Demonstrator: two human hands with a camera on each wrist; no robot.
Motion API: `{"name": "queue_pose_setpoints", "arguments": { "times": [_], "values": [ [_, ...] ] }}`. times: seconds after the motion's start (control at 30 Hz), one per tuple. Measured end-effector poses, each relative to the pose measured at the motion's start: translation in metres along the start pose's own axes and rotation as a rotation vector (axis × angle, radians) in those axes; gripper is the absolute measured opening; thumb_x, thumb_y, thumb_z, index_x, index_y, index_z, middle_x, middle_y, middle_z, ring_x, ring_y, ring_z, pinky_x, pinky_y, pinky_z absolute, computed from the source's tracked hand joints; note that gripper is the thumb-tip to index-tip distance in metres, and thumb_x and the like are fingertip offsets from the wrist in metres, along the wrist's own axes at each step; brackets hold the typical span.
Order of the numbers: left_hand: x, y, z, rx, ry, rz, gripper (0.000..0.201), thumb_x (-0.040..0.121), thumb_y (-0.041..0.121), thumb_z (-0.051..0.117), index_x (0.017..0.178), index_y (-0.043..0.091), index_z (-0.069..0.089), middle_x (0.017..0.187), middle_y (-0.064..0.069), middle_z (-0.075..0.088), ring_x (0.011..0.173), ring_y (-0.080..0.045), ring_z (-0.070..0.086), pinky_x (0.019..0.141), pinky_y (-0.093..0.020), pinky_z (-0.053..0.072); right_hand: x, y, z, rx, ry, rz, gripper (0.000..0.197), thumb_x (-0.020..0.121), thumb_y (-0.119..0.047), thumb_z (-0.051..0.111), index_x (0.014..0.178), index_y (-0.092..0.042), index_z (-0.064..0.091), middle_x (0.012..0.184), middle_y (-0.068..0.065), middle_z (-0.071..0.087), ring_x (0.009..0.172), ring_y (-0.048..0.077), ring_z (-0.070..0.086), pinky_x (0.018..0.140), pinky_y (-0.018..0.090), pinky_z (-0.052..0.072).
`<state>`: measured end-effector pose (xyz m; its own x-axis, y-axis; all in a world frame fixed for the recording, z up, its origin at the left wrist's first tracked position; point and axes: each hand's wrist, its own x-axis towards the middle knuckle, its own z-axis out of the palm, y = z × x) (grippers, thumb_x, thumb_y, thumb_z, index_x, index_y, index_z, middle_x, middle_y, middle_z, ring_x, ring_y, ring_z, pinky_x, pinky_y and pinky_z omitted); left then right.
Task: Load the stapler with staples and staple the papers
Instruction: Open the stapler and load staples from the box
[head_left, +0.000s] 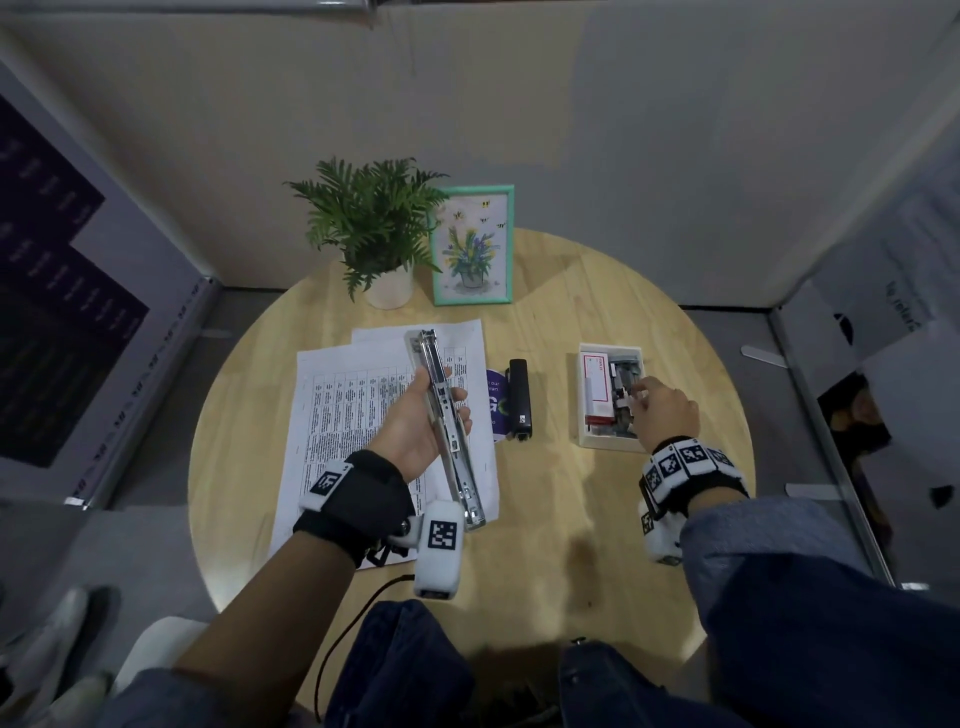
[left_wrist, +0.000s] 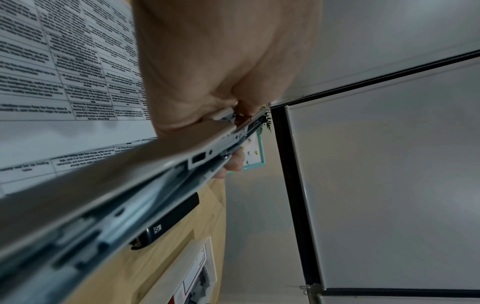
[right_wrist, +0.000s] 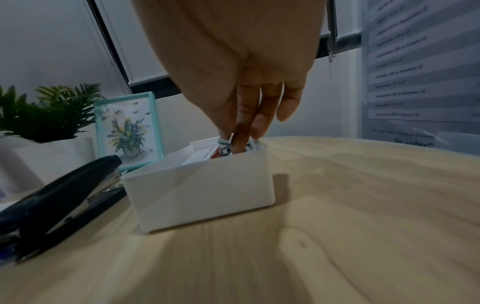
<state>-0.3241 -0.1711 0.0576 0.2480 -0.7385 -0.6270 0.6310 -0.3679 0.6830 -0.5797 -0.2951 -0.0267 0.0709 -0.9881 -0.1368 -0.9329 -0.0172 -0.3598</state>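
Observation:
My left hand (head_left: 441, 396) grips a long silver stapler (head_left: 450, 431) swung fully open, held up over the printed papers (head_left: 353, 405) on the round table. In the left wrist view the open stapler (left_wrist: 130, 195) runs diagonally under my palm, thumb on top and fingers curled beneath. My right hand (head_left: 632, 397) reaches into the white box (head_left: 608, 442) at the right, which holds loose staples (head_left: 623, 371) and a red-and-white staple carton (head_left: 595, 384). In the right wrist view my fingertips (right_wrist: 241, 135) pinch together on silvery staples inside the box (right_wrist: 202, 191).
A black stapler (head_left: 519, 397) lies shut between the papers and the box, on a purple card (head_left: 493, 405). A potted fern (head_left: 374, 228) and a teal picture frame (head_left: 471, 244) stand at the table's far edge. Partition walls surround the table.

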Motion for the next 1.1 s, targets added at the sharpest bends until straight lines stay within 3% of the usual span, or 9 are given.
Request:
{"name": "queue_pose_setpoints", "arguments": {
  "times": [0.2,0.33,0.43,0.53,0.63,0.7,0.87,1.0,1.1],
  "values": [
    [-0.006,-0.001,0.002,0.016,-0.044,-0.006,0.038,0.1,0.043,0.027,0.111,0.014,0.049,0.074,-0.003,0.056,0.053,-0.015,0.052,0.053,-0.028,0.051,-0.009,-0.014,-0.015,0.237,0.02,-0.02,0.021,0.091,-0.009,0.055,0.106,-0.005,0.068,0.1,0.021,0.071,0.091,0.037,0.065,0.079,0.04,0.051],
    [-0.013,0.002,0.006,0.044,-0.115,-0.021,0.042,0.096,0.053,0.031,0.103,0.016,0.051,0.07,-0.002,0.054,0.053,-0.017,0.049,0.056,-0.029,0.048,-0.028,-0.07,-0.047,0.711,-0.022,-0.153,0.007,0.089,-0.008,0.059,0.091,-0.01,0.065,0.086,0.006,0.065,0.081,0.019,0.059,0.072,0.037,0.055],
    [-0.019,0.005,0.01,0.114,-0.176,-0.03,0.042,0.094,0.055,0.034,0.102,0.017,0.052,0.069,-0.001,0.054,0.053,-0.016,0.049,0.057,-0.029,0.046,-0.052,-0.119,-0.078,1.034,-0.192,-0.269,0.013,0.091,-0.009,0.057,0.087,-0.019,0.064,0.088,-0.001,0.066,0.077,0.01,0.058,0.057,0.021,0.052],
    [-0.024,0.006,0.012,0.149,-0.236,-0.036,0.043,0.094,0.055,0.035,0.104,0.016,0.052,0.069,-0.001,0.054,0.051,-0.015,0.052,0.054,-0.027,0.048,-0.069,-0.151,-0.09,1.017,-0.282,-0.429,0.011,0.091,-0.01,0.058,0.089,-0.017,0.065,0.102,0.006,0.066,0.081,0.009,0.057,0.066,0.018,0.049],
    [-0.031,0.005,0.013,0.189,-0.297,-0.038,0.045,0.095,0.055,0.031,0.106,0.016,0.051,0.066,0.001,0.055,0.05,-0.013,0.052,0.053,-0.027,0.046,-0.077,-0.159,-0.083,0.887,-0.256,-0.532,0.007,0.09,-0.008,0.059,0.094,-0.007,0.065,0.11,0.01,0.053,0.077,-0.009,0.055,0.07,0.008,0.046],
    [-0.035,0.006,0.014,0.214,-0.342,-0.028,0.05,0.094,0.058,0.031,0.108,0.016,0.053,0.066,0.002,0.054,0.052,-0.013,0.051,0.056,-0.027,0.045,-0.08,-0.158,-0.079,0.867,-0.245,-0.548,0.007,0.091,-0.006,0.059,0.094,-0.007,0.065,0.113,0.013,0.048,0.076,-0.013,0.054,0.069,0.003,0.045],
    [-0.042,0.005,0.017,0.241,-0.377,-0.011,0.05,0.094,0.057,0.031,0.101,0.015,0.056,0.067,0.002,0.052,0.053,-0.012,0.049,0.056,-0.026,0.045,-0.082,-0.154,-0.074,0.848,-0.234,-0.579,0.015,0.09,-0.007,0.059,0.085,-0.02,0.062,0.109,0.007,0.049,0.086,0.007,0.055,0.078,0.009,0.049],
    [-0.044,0.002,0.019,0.242,-0.379,0.005,0.049,0.095,0.055,0.03,0.108,0.014,0.051,0.065,0.002,0.051,0.051,-0.011,0.05,0.052,-0.023,0.047,-0.084,-0.152,-0.071,0.862,-0.26,-0.577,0.026,0.09,-0.007,0.059,0.08,-0.031,0.06,0.101,-0.01,0.047,0.09,0.009,0.055,0.091,0.038,0.054],
    [-0.043,0.0,0.018,0.249,-0.381,0.011,0.049,0.095,0.055,0.031,0.108,0.013,0.052,0.066,0.002,0.051,0.051,-0.01,0.05,0.052,-0.023,0.047,-0.086,-0.153,-0.07,0.852,-0.252,-0.57,0.025,0.09,-0.006,0.059,0.081,-0.029,0.06,0.101,-0.009,0.047,0.09,0.009,0.054,0.09,0.037,0.053]
  ]
}}
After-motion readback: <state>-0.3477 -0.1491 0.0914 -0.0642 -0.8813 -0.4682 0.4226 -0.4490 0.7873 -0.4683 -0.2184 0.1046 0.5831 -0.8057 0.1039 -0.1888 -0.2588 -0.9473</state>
